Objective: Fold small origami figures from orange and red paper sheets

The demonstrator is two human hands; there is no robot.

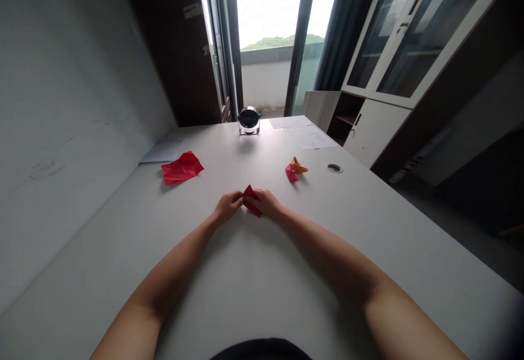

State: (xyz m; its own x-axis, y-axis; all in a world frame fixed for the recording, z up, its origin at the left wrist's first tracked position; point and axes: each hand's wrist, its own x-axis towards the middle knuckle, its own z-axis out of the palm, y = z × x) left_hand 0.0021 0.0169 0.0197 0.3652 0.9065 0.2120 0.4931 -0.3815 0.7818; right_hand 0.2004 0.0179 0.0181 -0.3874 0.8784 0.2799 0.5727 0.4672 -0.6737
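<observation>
A folded piece of red paper [252,207] is held up between my two hands, just above the middle of the white table. My right hand [264,202] grips it from the right, fingers lying across its face. At its left edge my left hand [230,205] is closed, with the fingertips pinched against the paper. The paper narrows to a point at the top and at the lower right. Parts of its left and right sides are hidden behind my fingers.
A creased red sheet [182,168] lies at the left. Orange and red folded paper pieces [295,169] sit to the right, near a round cable hole [334,168]. A small round device on a stand [249,120] is at the far edge, with white papers [313,137] beside it.
</observation>
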